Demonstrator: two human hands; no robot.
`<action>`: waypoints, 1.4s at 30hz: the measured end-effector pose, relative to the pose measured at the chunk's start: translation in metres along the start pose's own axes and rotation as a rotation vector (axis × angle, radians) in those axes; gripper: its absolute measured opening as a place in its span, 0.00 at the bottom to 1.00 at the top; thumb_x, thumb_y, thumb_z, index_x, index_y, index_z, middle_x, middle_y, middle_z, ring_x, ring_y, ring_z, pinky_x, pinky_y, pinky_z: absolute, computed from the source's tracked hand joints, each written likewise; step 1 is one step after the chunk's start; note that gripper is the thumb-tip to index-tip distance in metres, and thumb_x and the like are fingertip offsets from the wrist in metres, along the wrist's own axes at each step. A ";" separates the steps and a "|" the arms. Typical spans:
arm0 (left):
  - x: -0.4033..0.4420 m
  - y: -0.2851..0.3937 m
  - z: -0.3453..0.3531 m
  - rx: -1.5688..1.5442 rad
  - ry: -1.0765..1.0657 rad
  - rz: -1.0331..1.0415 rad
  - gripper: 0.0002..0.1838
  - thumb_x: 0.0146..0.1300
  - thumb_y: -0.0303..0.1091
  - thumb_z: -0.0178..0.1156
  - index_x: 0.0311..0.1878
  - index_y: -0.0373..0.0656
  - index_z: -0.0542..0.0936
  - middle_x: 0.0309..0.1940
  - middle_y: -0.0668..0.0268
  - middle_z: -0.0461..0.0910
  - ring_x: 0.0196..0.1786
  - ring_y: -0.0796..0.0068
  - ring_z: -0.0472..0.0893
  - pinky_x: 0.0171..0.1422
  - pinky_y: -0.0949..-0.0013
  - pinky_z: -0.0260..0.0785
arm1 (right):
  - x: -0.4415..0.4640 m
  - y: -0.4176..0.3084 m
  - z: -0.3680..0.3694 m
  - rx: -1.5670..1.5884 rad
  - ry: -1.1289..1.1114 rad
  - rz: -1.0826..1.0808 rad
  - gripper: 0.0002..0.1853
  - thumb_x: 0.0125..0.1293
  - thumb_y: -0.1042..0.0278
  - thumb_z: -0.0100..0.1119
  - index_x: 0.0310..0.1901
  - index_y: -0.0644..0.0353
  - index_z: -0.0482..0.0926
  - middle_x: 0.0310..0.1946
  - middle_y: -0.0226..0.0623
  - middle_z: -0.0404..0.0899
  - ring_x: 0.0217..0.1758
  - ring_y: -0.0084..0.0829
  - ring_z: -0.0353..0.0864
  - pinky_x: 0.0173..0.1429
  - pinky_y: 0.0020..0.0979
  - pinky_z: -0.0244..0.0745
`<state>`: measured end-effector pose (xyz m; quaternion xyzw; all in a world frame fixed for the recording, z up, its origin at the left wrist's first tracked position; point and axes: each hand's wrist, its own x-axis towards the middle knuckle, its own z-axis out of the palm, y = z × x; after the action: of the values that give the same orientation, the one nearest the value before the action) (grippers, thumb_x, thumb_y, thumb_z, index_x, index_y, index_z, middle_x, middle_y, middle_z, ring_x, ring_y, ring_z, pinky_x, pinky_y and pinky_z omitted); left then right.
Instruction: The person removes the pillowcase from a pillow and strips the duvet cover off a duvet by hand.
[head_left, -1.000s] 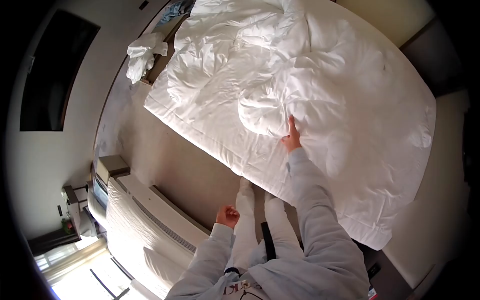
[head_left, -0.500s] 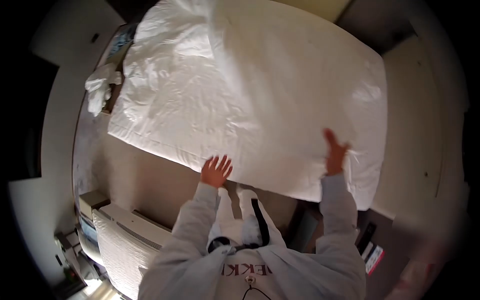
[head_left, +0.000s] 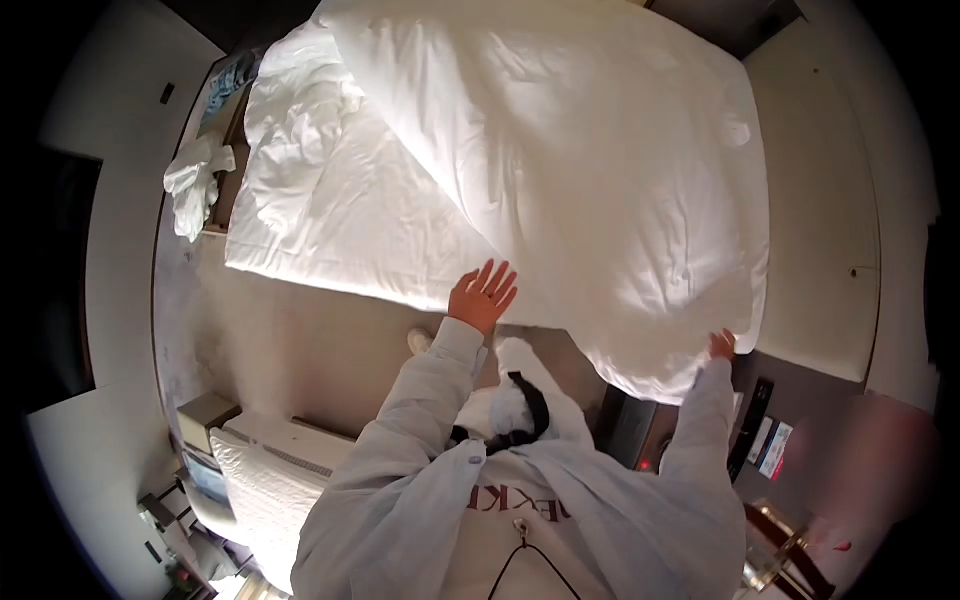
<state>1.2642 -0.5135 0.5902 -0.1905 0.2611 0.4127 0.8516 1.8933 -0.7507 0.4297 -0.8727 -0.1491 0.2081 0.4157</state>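
A large white duvet (head_left: 590, 190) spreads over the right part of the bed, its left edge running as a slanting fold. Beneath and left of it lies a flatter, wrinkled white layer of bedding (head_left: 380, 225). My left hand (head_left: 483, 297) hovers at the near edge of the bedding, palm down with fingers spread, holding nothing. At the duvet's near right corner, my right hand (head_left: 722, 344) has its fingers curled on the edge; the fingertips are partly hidden.
Crumpled white cloth (head_left: 198, 185) lies beyond the bed's left side. A headboard (head_left: 815, 240) stands at the right. A dark bedside surface (head_left: 780, 400) holds a black remote-like object (head_left: 752, 425) and a small box (head_left: 773, 448). Behind me at left is a white quilted seat (head_left: 270, 490).
My right hand has moved right and toward me, from spread fingers to curled ones at the duvet corner. My left hand shifted right and forward. The duvet now shows a sharp diagonal fold.
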 end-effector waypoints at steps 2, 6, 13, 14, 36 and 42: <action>-0.020 0.030 -0.007 -0.047 0.031 0.055 0.20 0.59 0.36 0.46 0.55 0.47 0.66 0.58 0.63 0.64 0.62 0.61 0.61 0.64 0.57 0.55 | -0.008 0.010 0.099 -0.101 -0.226 -0.567 0.16 0.53 0.75 0.53 0.45 0.51 0.71 0.28 0.28 0.73 0.21 0.23 0.70 0.20 0.23 0.68; -0.088 0.101 -0.043 -0.071 0.052 0.185 0.18 0.59 0.35 0.44 0.54 0.48 0.67 0.57 0.66 0.65 0.62 0.62 0.61 0.64 0.58 0.54 | -0.212 -0.176 0.276 0.164 -0.715 0.055 0.15 0.56 0.74 0.52 0.46 0.49 0.71 0.36 0.29 0.75 0.28 0.24 0.75 0.29 0.25 0.72; -0.243 0.228 -0.130 -0.199 0.026 0.505 0.15 0.60 0.33 0.42 0.50 0.48 0.71 0.54 0.69 0.68 0.61 0.67 0.62 0.65 0.61 0.53 | -0.486 -0.330 0.443 -0.085 -1.488 -0.138 0.14 0.59 0.68 0.52 0.48 0.53 0.69 0.39 0.31 0.76 0.35 0.25 0.77 0.38 0.26 0.71; -0.262 0.240 -0.143 -0.212 0.016 0.529 0.15 0.60 0.33 0.42 0.50 0.48 0.71 0.54 0.69 0.68 0.61 0.67 0.62 0.65 0.61 0.53 | -0.516 -0.344 0.456 -0.127 -1.535 -0.168 0.14 0.58 0.67 0.52 0.47 0.53 0.71 0.38 0.31 0.77 0.34 0.25 0.77 0.37 0.26 0.71; -0.341 0.499 -0.168 -0.367 -0.154 0.786 0.13 0.61 0.31 0.48 0.19 0.49 0.64 0.09 0.77 0.48 0.12 0.85 0.47 0.14 0.77 0.41 | -0.688 -0.450 0.718 -0.209 -1.632 0.089 0.17 0.56 0.62 0.53 0.48 0.55 0.70 0.38 0.35 0.77 0.35 0.27 0.77 0.39 0.27 0.72; -0.383 0.623 -0.148 -0.238 -0.080 0.865 0.17 0.63 0.29 0.45 0.17 0.49 0.57 0.10 0.76 0.46 0.11 0.83 0.45 0.14 0.77 0.39 | -0.810 -0.544 0.784 0.127 -1.664 -0.060 0.13 0.57 0.66 0.49 0.44 0.57 0.71 0.35 0.36 0.78 0.33 0.26 0.78 0.38 0.25 0.72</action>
<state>0.5215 -0.4597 0.6356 -0.1441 0.2343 0.7650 0.5823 0.7602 -0.2489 0.6068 -0.4046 -0.4186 0.7817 0.2236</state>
